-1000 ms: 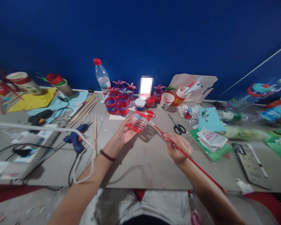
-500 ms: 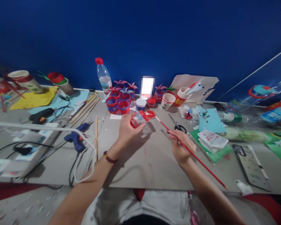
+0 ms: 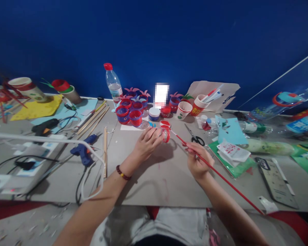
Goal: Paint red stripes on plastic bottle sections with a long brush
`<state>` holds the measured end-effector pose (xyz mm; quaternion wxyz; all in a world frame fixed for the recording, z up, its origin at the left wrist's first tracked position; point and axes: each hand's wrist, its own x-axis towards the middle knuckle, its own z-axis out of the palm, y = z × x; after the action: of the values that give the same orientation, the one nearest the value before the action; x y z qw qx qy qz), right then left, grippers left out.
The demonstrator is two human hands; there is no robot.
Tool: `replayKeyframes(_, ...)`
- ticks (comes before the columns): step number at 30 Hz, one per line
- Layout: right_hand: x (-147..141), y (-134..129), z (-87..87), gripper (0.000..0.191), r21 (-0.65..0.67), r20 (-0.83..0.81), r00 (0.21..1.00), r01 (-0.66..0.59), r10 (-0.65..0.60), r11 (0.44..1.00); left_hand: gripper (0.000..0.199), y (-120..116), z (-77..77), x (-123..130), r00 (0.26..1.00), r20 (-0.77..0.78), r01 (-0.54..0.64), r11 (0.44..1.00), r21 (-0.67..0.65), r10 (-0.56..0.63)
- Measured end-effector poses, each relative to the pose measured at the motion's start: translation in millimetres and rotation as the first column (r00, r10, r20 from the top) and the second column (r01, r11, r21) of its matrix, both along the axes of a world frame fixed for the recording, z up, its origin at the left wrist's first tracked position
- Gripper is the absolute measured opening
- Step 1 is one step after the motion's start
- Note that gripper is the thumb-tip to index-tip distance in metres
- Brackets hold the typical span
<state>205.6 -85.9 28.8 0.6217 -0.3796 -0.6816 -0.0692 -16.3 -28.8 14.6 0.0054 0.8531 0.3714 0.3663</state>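
Observation:
My left hand [image 3: 148, 144] is wrapped round a small clear plastic piece with a red painted rim [image 3: 165, 135], tilted to the right. In my right hand [image 3: 199, 160] is a long red paintbrush [image 3: 228, 183], its tip pointing up and left beside the red rim. Just behind the tip lies a round lid with red paint [image 3: 165, 124]. Further back stand a white-lidded jar [image 3: 154, 113], a small red jar [image 3: 165, 111] and several red and purple painted cups [image 3: 135, 118] with paper leaves.
Scissors [image 3: 197, 139] and a paper cup [image 3: 183, 111] are beyond my right hand. A phone [image 3: 274, 182] lies at the right. On the left are a blue glue gun [image 3: 84, 153], wooden sticks [image 3: 105, 152], a power strip [image 3: 37, 167] and a looping white cable.
My left hand has turned over, swinging the plastic piece's red rim rightward and down towards the brush tip. The brush's rear end has moved down and right.

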Motion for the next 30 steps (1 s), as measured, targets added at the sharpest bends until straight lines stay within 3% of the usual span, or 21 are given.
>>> replayKeyframes(6, 2.0, 2.0, 3.4, 0.013, -0.016, -0.002, 0.998, -0.063, 0.063, 0.998, 0.029, -1.5, -0.7, 0.8, 0.967, 0.239, 0.142, 0.967, -0.213, -0.089)
replayKeyframes(9, 2.5, 1.3, 2.8, 0.015, -0.040, 0.009, 0.998, -0.070, 0.070, 0.997, 0.027, -1.9, 0.3, 0.6, 0.969, 0.235, 0.136, 0.961, -0.242, -0.077)
replayKeyframes(14, 0.5, 0.5, 5.2, 0.017, -0.016, 0.059, 0.998, -0.029, 0.029, 0.999, 0.025, -2.5, 1.9, 1.4, 0.985, 0.168, 0.081, 0.970, -0.228, -0.043)
replayKeyframes(21, -7.4, 0.0, 15.0, 0.015, 0.033, 0.066, 0.997, -0.030, 0.028, 0.999, 0.030, -2.5, 1.3, 2.6, 0.999, 0.034, -0.029, 0.993, -0.110, 0.033)
replayKeyframes(30, -9.3, -3.3, 17.8, 0.015, 0.012, 0.133, 0.991, 0.000, -0.001, 1.000, 0.028, -2.3, 3.6, 2.9, 0.990, 0.120, -0.062, 0.991, -0.115, 0.076)
